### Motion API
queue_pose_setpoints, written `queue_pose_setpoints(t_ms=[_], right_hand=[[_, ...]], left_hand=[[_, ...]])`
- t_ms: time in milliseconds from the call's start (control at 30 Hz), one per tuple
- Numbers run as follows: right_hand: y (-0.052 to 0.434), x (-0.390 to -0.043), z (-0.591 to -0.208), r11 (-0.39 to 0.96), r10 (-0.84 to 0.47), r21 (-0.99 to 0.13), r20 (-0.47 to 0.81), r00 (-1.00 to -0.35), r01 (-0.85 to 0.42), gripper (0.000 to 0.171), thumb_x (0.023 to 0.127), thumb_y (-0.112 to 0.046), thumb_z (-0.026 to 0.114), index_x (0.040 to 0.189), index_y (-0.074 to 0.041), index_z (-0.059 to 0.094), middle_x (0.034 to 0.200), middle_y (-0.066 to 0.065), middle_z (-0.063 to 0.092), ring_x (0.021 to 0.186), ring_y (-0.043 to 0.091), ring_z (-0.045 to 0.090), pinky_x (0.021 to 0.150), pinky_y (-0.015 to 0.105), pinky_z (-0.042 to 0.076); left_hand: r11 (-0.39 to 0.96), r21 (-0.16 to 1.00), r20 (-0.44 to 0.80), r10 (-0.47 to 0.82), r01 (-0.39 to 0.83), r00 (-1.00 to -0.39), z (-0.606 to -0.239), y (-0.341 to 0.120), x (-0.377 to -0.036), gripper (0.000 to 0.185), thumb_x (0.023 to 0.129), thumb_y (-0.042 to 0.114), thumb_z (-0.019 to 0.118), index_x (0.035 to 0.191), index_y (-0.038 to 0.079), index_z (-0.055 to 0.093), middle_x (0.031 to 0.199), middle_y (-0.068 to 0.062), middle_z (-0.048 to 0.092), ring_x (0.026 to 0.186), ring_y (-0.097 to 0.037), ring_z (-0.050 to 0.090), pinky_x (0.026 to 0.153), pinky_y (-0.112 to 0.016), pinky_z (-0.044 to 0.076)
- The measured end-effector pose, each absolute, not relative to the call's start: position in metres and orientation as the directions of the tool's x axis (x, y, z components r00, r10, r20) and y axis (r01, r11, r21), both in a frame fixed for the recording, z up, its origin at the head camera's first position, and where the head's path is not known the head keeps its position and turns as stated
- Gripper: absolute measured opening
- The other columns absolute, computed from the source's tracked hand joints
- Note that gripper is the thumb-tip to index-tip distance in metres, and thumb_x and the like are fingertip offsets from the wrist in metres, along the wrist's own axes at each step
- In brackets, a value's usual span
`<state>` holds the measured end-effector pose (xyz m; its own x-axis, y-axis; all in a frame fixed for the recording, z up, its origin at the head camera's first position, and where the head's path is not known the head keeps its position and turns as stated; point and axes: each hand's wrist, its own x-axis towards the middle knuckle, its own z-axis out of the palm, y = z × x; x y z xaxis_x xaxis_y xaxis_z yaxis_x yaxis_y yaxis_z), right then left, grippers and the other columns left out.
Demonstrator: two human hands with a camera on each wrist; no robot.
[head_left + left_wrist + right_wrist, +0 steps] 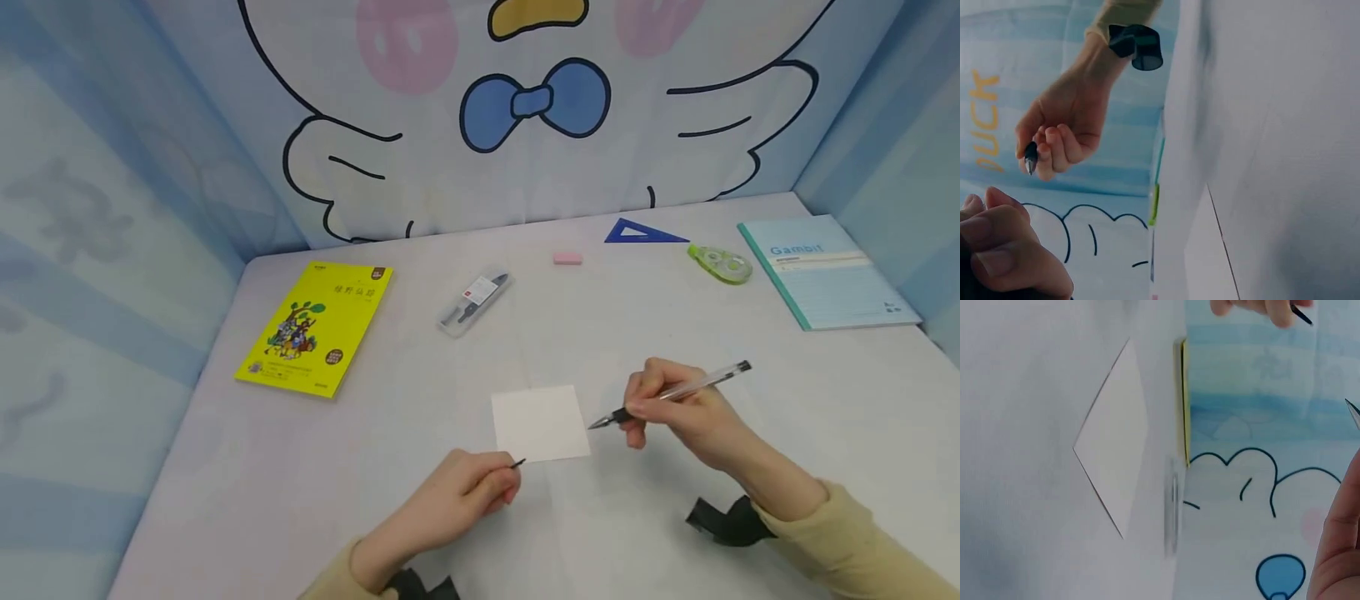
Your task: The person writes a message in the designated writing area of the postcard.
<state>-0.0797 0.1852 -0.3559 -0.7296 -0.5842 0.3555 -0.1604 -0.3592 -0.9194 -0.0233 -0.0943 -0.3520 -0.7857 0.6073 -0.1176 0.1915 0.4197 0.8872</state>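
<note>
A 4-sided white paper sheet (542, 421) lies on the tabletop (360, 467), left of the right hand (678, 412), which pinches a clear, black-gripped plastic pen (692, 387), tip slanting sheetward; the left hand (465, 493), nearer the sheet, pinches a thin black piece (518, 463).

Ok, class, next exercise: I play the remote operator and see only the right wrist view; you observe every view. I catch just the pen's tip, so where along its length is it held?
Observer: Near the tip: the right grip pinches the pen there, its clear barrel sloping up behind.
Operator: What lies at the right end of the table?
Observer: A pale blue notebook with a green spine.
Operator: And what is just left of that, as the person sees it?
Observer: A green correction tape, lying beside the blue set square.
</note>
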Motion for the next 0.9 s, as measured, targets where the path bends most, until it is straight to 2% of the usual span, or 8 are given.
queue_pose_setpoints(t_ms=[100,200,333,900], right_hand=[[0.1859,-0.08,-0.3588,-0.228,-0.647,-0.965,0.252,-0.72,-0.133,0.026,0.088,0.014,0.044,0.084,-0.01,0.054,0.078,-0.001,0.064,0.065,0.012,0.065,0.058,0.03,0.052],[0.1863,-0.0772,-0.3614,-0.191,-0.635,-0.976,0.207,-0.744,-0.108,0.027,0.088,0.014,0.044,0.082,-0.011,0.052,0.076,-0.002,0.064,0.064,0.011,0.065,0.057,0.031,0.051],[0.1882,-0.0754,-0.361,-0.185,-0.61,-0.978,0.193,-0.768,-0.1,0.027,0.088,0.014,0.044,0.081,-0.012,0.051,0.075,-0.002,0.064,0.062,0.01,0.065,0.057,0.029,0.051],[0.1876,-0.0769,-0.364,-0.228,-0.611,-0.971,0.203,-0.765,-0.075,0.029,0.089,0.013,0.04,0.083,-0.013,0.052,0.076,-0.001,0.065,0.063,0.01,0.065,0.058,0.03,0.051]], left_hand=[[0.432,0.881,-0.127,0.611,0.194,-0.781,-0.3497,-0.09,-0.0273,0.032,0.098,0.031,0.041,0.078,0.01,0.054,0.057,0.008,0.038,0.048,-0.001,0.032,0.047,-0.017,0.027],[0.453,0.87,-0.137,0.599,0.193,-0.789,-0.3482,-0.0867,-0.0288,0.027,0.098,0.026,0.043,0.078,0.011,0.055,0.057,0.008,0.039,0.048,-0.001,0.031,0.047,-0.017,0.027],[0.469,0.864,-0.149,0.584,0.183,-0.798,-0.3476,-0.0853,-0.0302,0.024,0.097,0.022,0.045,0.079,0.012,0.057,0.057,0.007,0.04,0.048,-0.002,0.032,0.047,-0.017,0.028],[0.465,0.872,-0.152,0.556,0.154,-0.817,-0.3492,-0.0833,-0.0301,0.019,0.093,0.027,0.051,0.09,0.013,0.063,0.063,0.007,0.053,0.056,-0.002,0.042,0.055,-0.017,0.036]])
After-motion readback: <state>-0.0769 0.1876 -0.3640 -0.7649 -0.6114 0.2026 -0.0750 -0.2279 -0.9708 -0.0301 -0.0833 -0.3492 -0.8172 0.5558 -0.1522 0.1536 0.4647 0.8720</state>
